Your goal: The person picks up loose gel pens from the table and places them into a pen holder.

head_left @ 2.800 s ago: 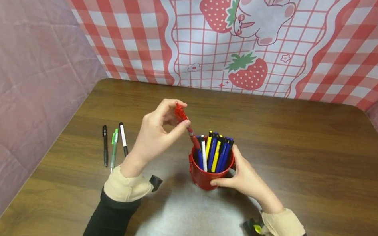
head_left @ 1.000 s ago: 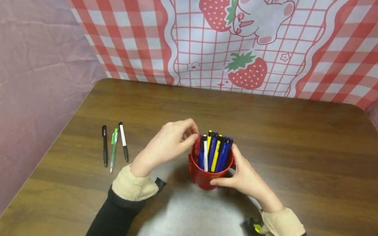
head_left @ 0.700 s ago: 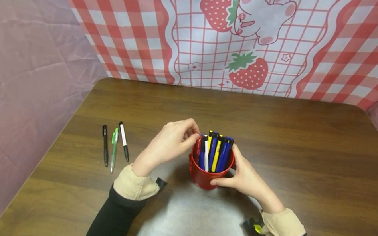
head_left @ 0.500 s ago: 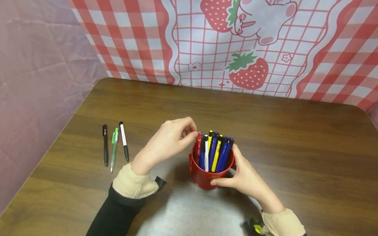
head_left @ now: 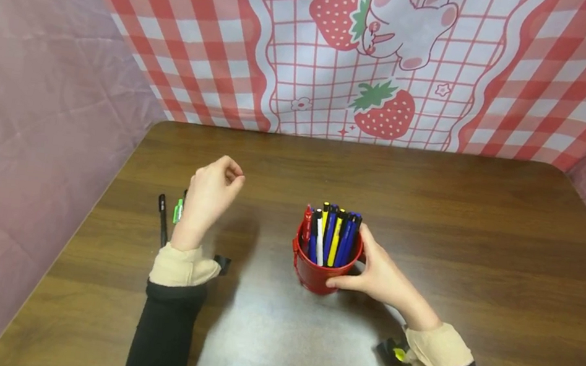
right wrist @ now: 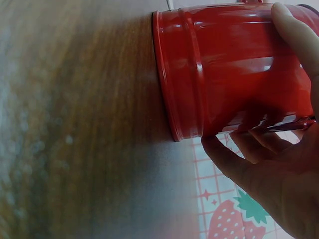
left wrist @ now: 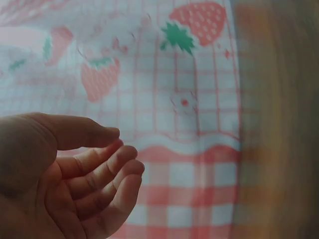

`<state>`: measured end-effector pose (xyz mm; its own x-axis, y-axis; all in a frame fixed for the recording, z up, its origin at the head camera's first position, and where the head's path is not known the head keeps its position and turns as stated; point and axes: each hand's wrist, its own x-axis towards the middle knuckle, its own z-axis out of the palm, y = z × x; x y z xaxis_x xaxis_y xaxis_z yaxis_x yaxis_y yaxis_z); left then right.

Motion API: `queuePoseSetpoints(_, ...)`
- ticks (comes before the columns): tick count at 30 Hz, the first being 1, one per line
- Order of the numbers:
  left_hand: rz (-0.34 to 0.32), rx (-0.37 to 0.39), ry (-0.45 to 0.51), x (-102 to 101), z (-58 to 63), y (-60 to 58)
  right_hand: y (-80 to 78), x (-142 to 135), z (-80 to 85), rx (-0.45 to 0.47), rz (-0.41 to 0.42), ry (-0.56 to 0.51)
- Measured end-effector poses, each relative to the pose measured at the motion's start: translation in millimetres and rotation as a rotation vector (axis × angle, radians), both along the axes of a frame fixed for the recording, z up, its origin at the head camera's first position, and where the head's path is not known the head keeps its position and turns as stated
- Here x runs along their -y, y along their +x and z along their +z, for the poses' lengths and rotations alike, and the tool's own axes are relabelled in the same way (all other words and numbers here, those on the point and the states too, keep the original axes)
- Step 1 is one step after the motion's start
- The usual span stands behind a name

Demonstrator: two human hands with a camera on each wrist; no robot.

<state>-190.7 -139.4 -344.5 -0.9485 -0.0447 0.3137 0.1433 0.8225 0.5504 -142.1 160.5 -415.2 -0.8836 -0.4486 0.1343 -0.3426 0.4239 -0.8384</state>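
My right hand (head_left: 384, 274) grips the side of a small red metal bucket (head_left: 316, 277), with the thumb on its front and the fingers round the far side. In the right wrist view the bucket (right wrist: 239, 69) stands with its base on the table. Upright inside it are several blue and yellow pens, a white pen (head_left: 320, 243) and, at the left rim, a red pen (head_left: 307, 225). Left of the bucket, my left hand (head_left: 210, 196) hangs in the air over the table. Its fingers are loosely bent, and the left wrist view shows nothing between thumb and fingers (left wrist: 104, 184).
On the left of the brown wooden table (head_left: 437, 197) lie a black pen (head_left: 162, 218) and a green pen (head_left: 178, 211), both partly behind the left forearm. A checked strawberry cloth (head_left: 289, 51) hangs along the back edge. Pink cloth (head_left: 55, 112) covers the left side.
My left hand lowered the red pen into the bucket, let go of it and moved away left, now covering part of the loose pens. My right hand and the bucket stayed in place.
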Motion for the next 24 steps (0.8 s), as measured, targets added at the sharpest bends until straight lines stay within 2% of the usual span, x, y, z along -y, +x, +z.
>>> queuePoseSetpoints(9, 0.160, 0.118, -0.028, 35, -17.9, -8.8, 0.7, 0, 1.2, -0.001, -0.005, 0.008)
queuePoseSetpoints(17, 0.262, 0.076, -0.093, 48, -29.8, -12.0, 0.7, 0, 1.5, 0.019, -0.008, 0.007)
queuePoseSetpoints(19, 0.268, 0.088, -0.116, 50, -31.9, -12.1, 0.4, 0, 1.2, 0.014, -0.008, 0.007)
queuePoseSetpoints(24, 0.220, 0.205, -0.156, 56, -34.5, -10.7, 0.0, 0, 1.3, 0.003, -0.009, 0.009)
